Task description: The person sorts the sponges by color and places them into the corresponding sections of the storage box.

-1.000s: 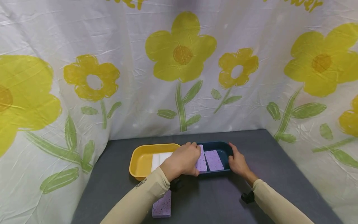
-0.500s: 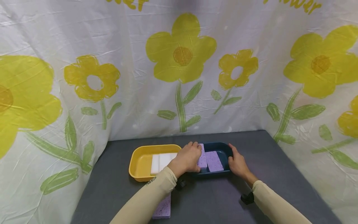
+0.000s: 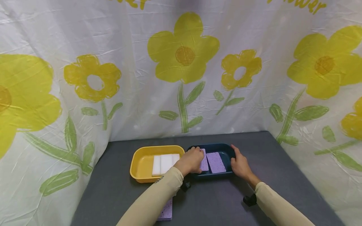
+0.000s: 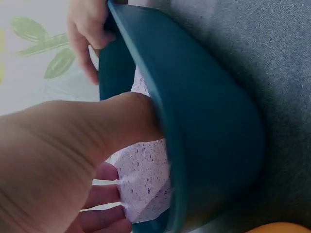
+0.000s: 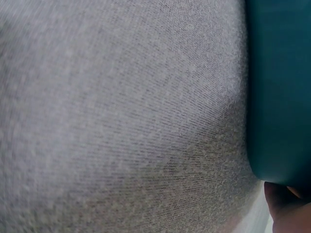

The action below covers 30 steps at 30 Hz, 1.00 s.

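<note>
My left hand (image 3: 191,160) grips a speckled purple sponge (image 3: 204,161) at the left end of a dark teal tray (image 3: 219,174). Seen from the left wrist, the thumb reaches over the tray's rim onto the sponge (image 4: 146,179), and the other fingers lie along its far side. A second purple sponge (image 3: 216,162) lies flat in the tray, just right of the held one. At the tray's right end, my right hand (image 3: 241,164) holds the rim, thumb in front and fingers behind. Only a bit of that hand (image 5: 291,211) shows in the right wrist view, beside the tray wall.
A yellow tray (image 3: 141,179) stands left of the teal one, with several white blocks (image 3: 166,164) side by side in it. Another purple sponge (image 3: 166,212) lies on the dark grey table (image 3: 215,204), partly under my left forearm. A flower-printed curtain (image 3: 135,116) hangs behind.
My left hand has moved slightly right and lowered the purple sponge into the teal tray, beside the other sponge. The right hand has stayed on the rim.
</note>
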Each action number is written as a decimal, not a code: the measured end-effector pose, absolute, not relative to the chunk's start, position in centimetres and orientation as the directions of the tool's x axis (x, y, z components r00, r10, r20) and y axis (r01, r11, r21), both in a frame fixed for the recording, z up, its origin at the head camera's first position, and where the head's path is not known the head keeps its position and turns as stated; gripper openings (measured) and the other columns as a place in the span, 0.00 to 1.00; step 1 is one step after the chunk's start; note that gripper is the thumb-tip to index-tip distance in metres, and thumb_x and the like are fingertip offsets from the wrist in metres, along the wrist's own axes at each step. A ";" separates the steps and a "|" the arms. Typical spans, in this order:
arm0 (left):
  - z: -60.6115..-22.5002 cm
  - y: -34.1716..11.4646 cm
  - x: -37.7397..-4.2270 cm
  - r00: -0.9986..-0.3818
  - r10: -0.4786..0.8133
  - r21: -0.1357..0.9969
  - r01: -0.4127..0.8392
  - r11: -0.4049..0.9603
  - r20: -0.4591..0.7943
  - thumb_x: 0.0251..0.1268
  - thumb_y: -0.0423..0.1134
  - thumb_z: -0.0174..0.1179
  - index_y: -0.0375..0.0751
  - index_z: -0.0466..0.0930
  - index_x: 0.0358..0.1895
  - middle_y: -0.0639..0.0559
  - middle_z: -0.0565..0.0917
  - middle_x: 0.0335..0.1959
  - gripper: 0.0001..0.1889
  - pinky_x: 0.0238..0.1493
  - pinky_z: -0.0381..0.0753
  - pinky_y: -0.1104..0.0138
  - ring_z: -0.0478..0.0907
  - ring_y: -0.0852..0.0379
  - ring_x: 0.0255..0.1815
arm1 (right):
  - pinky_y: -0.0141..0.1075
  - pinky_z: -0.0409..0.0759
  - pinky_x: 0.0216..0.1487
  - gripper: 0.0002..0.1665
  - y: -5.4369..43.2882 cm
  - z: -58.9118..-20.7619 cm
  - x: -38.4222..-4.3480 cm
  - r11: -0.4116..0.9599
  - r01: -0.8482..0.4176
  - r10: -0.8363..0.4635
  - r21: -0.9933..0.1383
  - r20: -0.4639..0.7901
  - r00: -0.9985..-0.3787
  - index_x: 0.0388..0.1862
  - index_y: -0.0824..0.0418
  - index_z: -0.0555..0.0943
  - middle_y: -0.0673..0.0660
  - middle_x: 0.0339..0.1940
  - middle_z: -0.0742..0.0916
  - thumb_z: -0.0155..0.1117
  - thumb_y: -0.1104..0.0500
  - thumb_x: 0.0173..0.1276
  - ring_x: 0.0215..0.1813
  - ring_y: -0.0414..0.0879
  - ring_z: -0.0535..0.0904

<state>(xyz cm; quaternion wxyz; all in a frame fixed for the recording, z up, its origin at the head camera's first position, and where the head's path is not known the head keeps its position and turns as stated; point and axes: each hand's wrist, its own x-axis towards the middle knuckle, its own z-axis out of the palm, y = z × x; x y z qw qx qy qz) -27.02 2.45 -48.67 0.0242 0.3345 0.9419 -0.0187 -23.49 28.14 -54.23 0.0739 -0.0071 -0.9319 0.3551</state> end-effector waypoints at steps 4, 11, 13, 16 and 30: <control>-50.7 2.9 -28.0 -0.793 0.603 0.009 0.604 0.797 -0.088 0.53 0.54 0.85 0.39 0.86 0.59 0.44 0.86 0.53 0.34 0.60 0.87 0.54 0.83 0.47 0.53 | 0.53 0.76 0.55 0.39 28.0 -54.3 -23.5 0.748 -0.029 0.069 -0.663 0.120 -0.990 0.88 0.66 0.57 0.71 0.48 0.84 0.48 0.70 0.80 0.27 0.47 0.69; -51.4 3.0 -28.1 -0.798 0.585 0.060 0.583 0.810 -0.141 0.53 0.54 0.86 0.42 0.88 0.55 0.47 0.86 0.49 0.30 0.56 0.88 0.56 0.82 0.51 0.48 | 0.60 0.76 0.62 0.39 28.0 -54.6 -23.6 0.743 -0.034 0.068 -0.668 0.126 -0.990 0.88 0.68 0.58 0.77 0.73 0.78 0.48 0.70 0.79 0.41 0.58 0.78; -52.0 3.1 -28.5 -0.796 0.590 0.076 0.585 0.807 -0.135 0.51 0.52 0.86 0.43 0.89 0.52 0.48 0.86 0.47 0.28 0.53 0.88 0.57 0.82 0.52 0.45 | 0.62 0.76 0.66 0.39 28.1 -54.5 -23.6 0.742 -0.031 0.072 -0.669 0.126 -0.989 0.88 0.68 0.57 0.78 0.76 0.76 0.47 0.70 0.80 0.50 0.62 0.79; -53.4 3.2 -29.4 -0.795 0.593 0.121 0.580 0.805 -0.131 0.50 0.50 0.87 0.43 0.89 0.50 0.49 0.86 0.45 0.27 0.52 0.88 0.58 0.80 0.53 0.43 | 0.63 0.74 0.70 0.39 28.2 -54.5 -23.6 0.739 -0.021 0.076 -0.673 0.115 -0.990 0.89 0.67 0.56 0.77 0.80 0.73 0.46 0.69 0.80 0.57 0.64 0.77; -54.2 2.2 -30.1 -0.738 0.675 0.143 0.667 0.731 -0.007 0.58 0.61 0.80 0.34 0.79 0.71 0.43 0.84 0.67 0.45 0.71 0.82 0.55 0.83 0.47 0.66 | 0.55 0.75 0.55 0.39 28.2 -54.4 -23.7 0.747 -0.030 0.072 -0.665 0.126 -0.989 0.88 0.68 0.57 0.71 0.46 0.82 0.47 0.70 0.80 0.29 0.50 0.70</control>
